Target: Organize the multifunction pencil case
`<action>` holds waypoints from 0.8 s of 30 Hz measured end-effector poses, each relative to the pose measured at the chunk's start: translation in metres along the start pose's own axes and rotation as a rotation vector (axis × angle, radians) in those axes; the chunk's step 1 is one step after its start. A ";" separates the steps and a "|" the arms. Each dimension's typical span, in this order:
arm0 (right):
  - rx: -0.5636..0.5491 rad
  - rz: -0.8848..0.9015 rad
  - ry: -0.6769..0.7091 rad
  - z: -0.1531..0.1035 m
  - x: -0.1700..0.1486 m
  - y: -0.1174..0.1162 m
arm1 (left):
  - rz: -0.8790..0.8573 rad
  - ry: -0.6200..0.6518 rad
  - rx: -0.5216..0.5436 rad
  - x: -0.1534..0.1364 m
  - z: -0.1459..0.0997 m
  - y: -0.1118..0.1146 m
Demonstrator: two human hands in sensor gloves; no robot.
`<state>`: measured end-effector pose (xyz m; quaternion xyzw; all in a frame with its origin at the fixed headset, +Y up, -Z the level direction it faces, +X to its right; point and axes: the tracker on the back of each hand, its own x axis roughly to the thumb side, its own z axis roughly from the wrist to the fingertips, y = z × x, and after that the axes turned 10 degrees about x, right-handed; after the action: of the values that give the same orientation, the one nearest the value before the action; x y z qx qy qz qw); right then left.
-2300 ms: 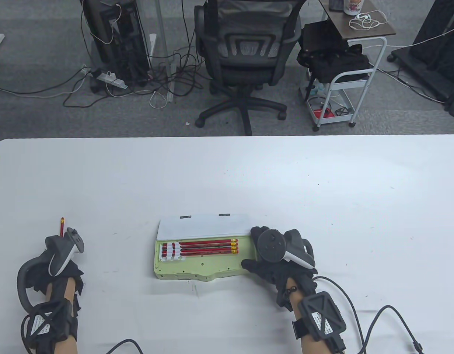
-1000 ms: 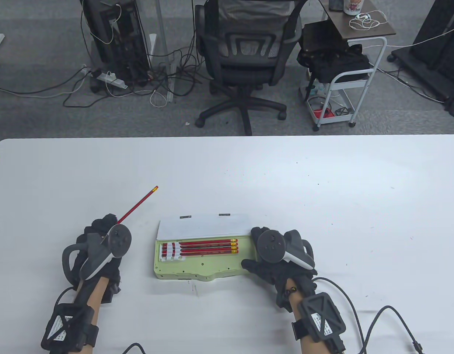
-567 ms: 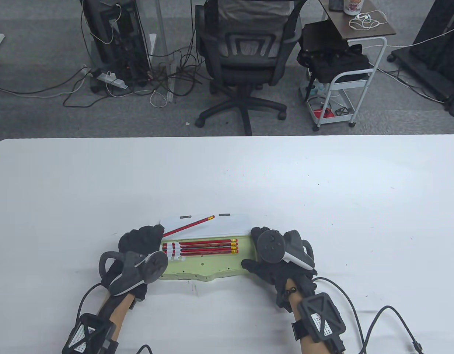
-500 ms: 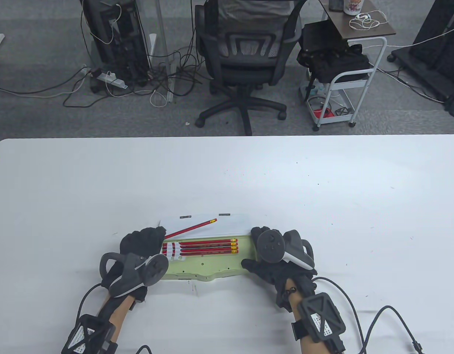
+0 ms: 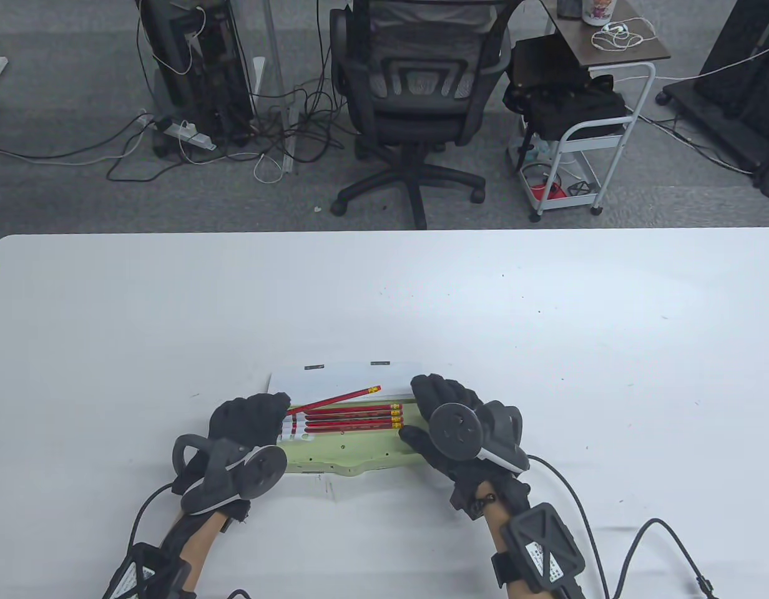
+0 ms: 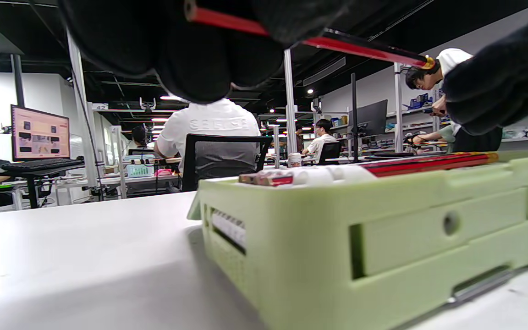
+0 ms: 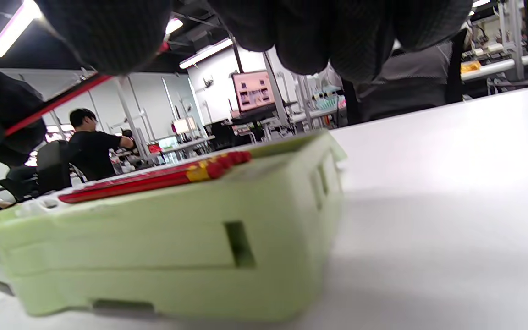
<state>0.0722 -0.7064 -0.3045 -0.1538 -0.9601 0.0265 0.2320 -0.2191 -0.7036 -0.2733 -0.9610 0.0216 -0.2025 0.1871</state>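
Open green case (image 5: 353, 450) near the table's (image 5: 384, 299) front edge, three red pencils (image 5: 350, 418) lying inside. Left hand (image 5: 247, 421) at the case's left end, grip pinching a fourth pencil (image 5: 334, 400) slanted above the others. Right hand (image 5: 450, 405) over the case's right end, fingers spread, holding nothing.

Matt green plastic case (image 5: 353, 452), slightly rough; glossy red lacquered pencils (image 5: 353, 417); black knitted cloth gloves (image 5: 250, 419); smooth matt white table (image 5: 547, 312).
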 end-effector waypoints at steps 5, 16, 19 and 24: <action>-0.065 -0.032 0.050 0.000 0.011 -0.001 | -0.010 0.036 -0.001 0.007 0.000 -0.001; -0.141 -0.081 0.108 -0.003 0.027 -0.001 | -0.016 0.089 0.003 0.018 0.000 -0.002; -0.134 -0.090 0.112 -0.002 0.029 -0.003 | -0.018 0.095 0.009 0.020 -0.001 -0.003; -0.126 -0.106 0.110 -0.002 0.030 -0.004 | -0.011 0.102 0.010 0.021 -0.001 -0.003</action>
<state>0.0469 -0.7006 -0.2890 -0.1183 -0.9525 -0.0545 0.2754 -0.2003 -0.7035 -0.2636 -0.9486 0.0249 -0.2524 0.1894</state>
